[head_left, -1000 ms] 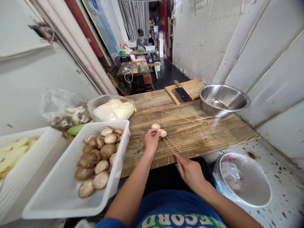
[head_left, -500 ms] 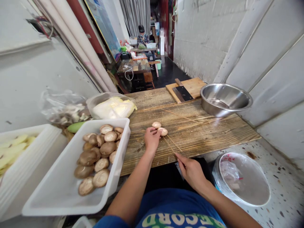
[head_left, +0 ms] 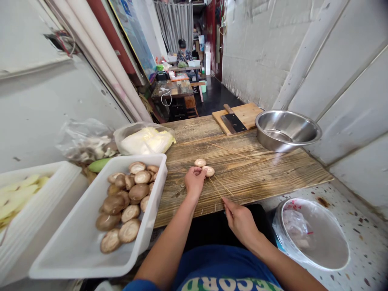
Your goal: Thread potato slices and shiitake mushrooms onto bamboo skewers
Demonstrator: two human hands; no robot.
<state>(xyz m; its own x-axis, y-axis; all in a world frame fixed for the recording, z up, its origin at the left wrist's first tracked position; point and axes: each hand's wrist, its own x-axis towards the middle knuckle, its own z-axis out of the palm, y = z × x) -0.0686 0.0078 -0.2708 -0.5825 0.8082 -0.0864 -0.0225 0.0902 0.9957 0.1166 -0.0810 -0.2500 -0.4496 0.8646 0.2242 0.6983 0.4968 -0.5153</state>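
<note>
On the wooden tabletop, my left hand [head_left: 195,180] is closed on a mushroom [head_left: 208,171], its pale underside facing up. A second mushroom [head_left: 200,162] lies just beyond, close against it. Two thin wooden skewers run from the held mushroom toward me. My right hand [head_left: 241,220] pinches the near end of one skewer [head_left: 216,187]; the other skewer [head_left: 223,186] lies beside it, its near end free. To the left, a white plastic tub [head_left: 91,262] holds several brown mushrooms [head_left: 138,191], some cap up and some underside up.
A cleaver [head_left: 233,122] lies on a cutting board [head_left: 250,115] at the far edge, beside a steel basin [head_left: 287,129]. More skewers [head_left: 230,150] lie mid-table. Bagged cabbage [head_left: 145,140] stands back left. A lined bin [head_left: 315,234] is at lower right; a person sits far off.
The view has shifted slightly. Both hands keep nearly the same places on the mushroom and skewer, and I see no clear change in either hold.
</note>
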